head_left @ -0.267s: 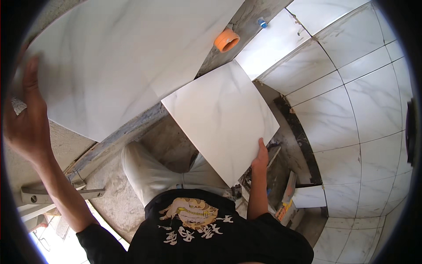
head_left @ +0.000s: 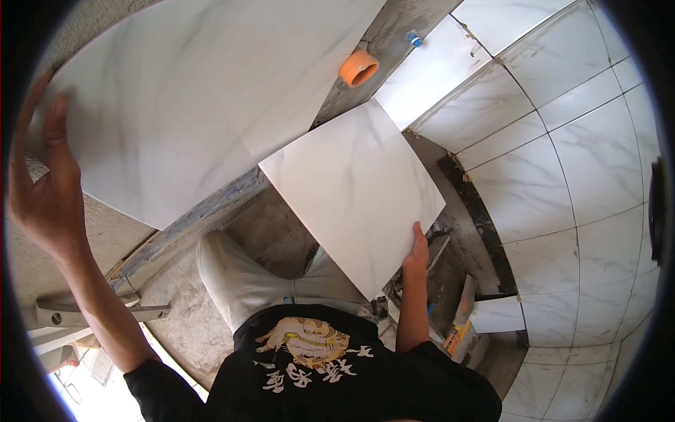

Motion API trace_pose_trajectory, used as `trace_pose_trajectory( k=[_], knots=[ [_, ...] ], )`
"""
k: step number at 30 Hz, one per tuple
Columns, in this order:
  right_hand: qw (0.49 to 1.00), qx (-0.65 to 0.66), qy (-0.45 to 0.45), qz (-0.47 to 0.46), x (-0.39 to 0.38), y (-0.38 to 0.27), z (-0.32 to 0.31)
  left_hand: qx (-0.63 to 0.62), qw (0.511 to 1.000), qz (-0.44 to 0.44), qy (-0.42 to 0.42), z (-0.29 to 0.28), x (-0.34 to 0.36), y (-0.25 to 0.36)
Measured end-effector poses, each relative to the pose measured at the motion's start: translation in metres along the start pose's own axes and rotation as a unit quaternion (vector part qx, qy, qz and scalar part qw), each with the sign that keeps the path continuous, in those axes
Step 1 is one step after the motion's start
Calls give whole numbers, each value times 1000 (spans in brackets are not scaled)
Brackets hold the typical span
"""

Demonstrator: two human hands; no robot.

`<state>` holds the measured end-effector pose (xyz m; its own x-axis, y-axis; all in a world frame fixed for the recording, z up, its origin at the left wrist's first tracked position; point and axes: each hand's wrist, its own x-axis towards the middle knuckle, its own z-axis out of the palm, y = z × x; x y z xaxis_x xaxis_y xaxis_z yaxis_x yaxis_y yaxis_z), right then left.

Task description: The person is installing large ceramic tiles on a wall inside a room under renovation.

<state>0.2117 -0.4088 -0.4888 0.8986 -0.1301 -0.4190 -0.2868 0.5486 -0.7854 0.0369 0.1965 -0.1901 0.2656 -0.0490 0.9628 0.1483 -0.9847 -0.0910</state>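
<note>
Head view, right hand (head_left: 416, 252) gripping tile (head_left: 355, 193), left hand (head_left: 53, 193) at cut-off slab (head_left: 197, 105), grip unclear

Looks like a room under construction, partway through tiling. Shows as much in the marbled tiled wall (head_left: 536, 193) near bare rough concrete (head_left: 176, 309), an open orange pipe end (head_left: 349, 69) and a small blue fitting (head_left: 415, 39)

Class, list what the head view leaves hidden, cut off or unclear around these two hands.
All in the head view:
Right hand: most fingers hidden behind the square white grey-veined tile.
Left hand: exact finger contact unclear at the dim fisheye rim.
Large white grey-veined tile: top cut off by the picture's upper edge.
Pale cloth trousers: right knee hidden by the square tile.
</note>
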Motion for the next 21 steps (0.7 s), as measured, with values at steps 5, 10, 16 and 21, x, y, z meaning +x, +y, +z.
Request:
trace_pose_trajectory(
  k=[5,10,16,21],
  knots=[
    [1000,18,17,-2,-3,0,6,77,992,65,-70,-8,3,-9],
    [999,-15,28,-22,-8,0,7,100,992,42,-63,-5,2,-9],
    [999,-9,31,-19,-34,-7,-3,92,994,14,-65,-3,3,-4],
    [997,-10,75,-17,-83,-19,1,41,994,87,-60,-6,5,-21]
  ],
)
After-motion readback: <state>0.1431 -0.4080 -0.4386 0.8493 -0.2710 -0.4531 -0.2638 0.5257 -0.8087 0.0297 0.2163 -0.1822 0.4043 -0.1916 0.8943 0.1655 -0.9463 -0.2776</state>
